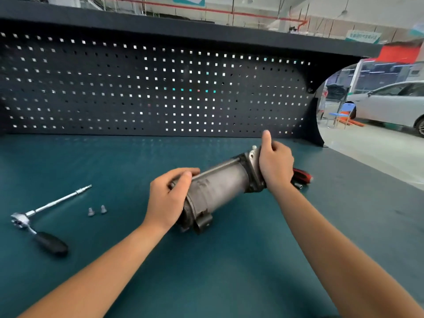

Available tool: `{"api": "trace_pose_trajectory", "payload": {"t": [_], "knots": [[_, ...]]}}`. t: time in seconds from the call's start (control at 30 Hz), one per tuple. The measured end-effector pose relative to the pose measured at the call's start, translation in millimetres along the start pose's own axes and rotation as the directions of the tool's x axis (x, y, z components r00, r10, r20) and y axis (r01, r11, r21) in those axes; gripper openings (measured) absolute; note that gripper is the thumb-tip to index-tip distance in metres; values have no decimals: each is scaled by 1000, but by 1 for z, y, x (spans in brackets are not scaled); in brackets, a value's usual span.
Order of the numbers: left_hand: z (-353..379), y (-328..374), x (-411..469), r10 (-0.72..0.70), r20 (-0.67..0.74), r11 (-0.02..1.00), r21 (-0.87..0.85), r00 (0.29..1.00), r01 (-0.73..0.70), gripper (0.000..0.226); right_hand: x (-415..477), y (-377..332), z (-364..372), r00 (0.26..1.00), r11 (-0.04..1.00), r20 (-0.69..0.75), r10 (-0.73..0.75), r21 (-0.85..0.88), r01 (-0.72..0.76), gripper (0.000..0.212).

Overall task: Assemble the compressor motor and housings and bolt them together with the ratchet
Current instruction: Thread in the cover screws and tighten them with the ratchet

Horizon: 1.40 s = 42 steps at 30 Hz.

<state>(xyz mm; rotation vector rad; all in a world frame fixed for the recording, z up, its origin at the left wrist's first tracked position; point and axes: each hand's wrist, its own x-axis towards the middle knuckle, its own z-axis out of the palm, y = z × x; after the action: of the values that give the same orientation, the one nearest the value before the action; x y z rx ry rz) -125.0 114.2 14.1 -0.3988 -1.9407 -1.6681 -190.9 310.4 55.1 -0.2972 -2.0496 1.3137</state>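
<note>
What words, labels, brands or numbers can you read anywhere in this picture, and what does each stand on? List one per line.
No text here can be read.
On the green-and-white sign hanging at upper right: characters, too blurred to read.
On the teal banner at the top edge: cut off, nothing legible.
On the compressor housing and the ratchet: no marking can be made out.

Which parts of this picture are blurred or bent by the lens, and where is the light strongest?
Head view: wide-angle lens bows the pegboard; the compressor, the left hand and right hand gripping it look motion-smeared; the ratchet and two bolts look sharper; brightest light comes through the pegboard holes and the open hall.
</note>
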Motion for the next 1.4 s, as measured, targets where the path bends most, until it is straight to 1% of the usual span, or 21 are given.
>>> {"api": "trace_pose_trajectory", "payload": {"t": [0.1,0.23,0.37,0.43,0.5,0.63,0.73,0.8,0.87,0.9,0.93,1.0,1.07,1.13,1.2,1.27,1.3,1.33,1.4], "knots": [[-6,-12,9,76,23,995,57,997,-78,23,-7,12,18,997,993,-45,66,106,-61,54],[-18,-34,33,123,97,988,86,988,-131,25,-10,22,41,989,975,-52,137,185,-125,50],[-24,-60,48,232,201,952,152,952,-264,23,-22,43,64,972,902,-70,224,393,-179,39],[-28,-71,57,246,267,936,184,932,-300,29,-24,47,70,961,877,-57,271,427,-222,36],[-34,-81,70,190,284,939,225,940,-258,28,-25,48,71,958,873,-29,285,421,-247,35],[-45,-99,99,-2,214,940,333,977,-71,23,-40,47,69,940,805,119,320,490,-336,33],[-52,-106,111,-145,122,894,441,982,77,24,-50,43,67,923,772,226,311,507,-384,34],[-57,-102,112,-177,107,848,521,978,97,32,-51,43,63,918,775,284,278,499,-389,34],[-68,-93,109,-161,105,839,538,981,80,35,-49,45,57,923,809,313,222,470,-354,36],[-76,-86,108,-155,87,849,521,984,88,31,-46,46,53,928,823,313,204,458,-335,35],[-89,-78,106,-163,57,863,492,985,114,24,-44,46,51,932,830,306,196,455,-324,31],[-122,-62,101,-262,25,867,445,965,224,10,-39,46,48,936,822,280,216,466,-329,22],[-159,-47,90,-404,19,793,506,915,340,13,-37,45,49,938,828,253,238,451,-332,24],[-190,-40,74,-499,-11,675,622,867,396,10,-38,45,52,950,882,234,207,376,-284,23],[-203,-42,56,-529,-27,600,695,848,397,9,-41,46,53,961,917,224,162,325,-230,22],[-203,-49,38,-533,-5,600,703,846,382,9,-43,47,50,968,955,237,81,258,-143,22],[-201,-51,32,-531,16,607,705,847,367,11,-44,47,48,967,980,253,21,185,-70,28],[-199,-54,28,-527,49,601,727,848,331,13,-45,48,46,962,995,271,-36,94,10,36],[-196,-62,25,-506,121,553,805,854,214,15,-45,48,43,949,989,293,-114,-58,136,46]]}}
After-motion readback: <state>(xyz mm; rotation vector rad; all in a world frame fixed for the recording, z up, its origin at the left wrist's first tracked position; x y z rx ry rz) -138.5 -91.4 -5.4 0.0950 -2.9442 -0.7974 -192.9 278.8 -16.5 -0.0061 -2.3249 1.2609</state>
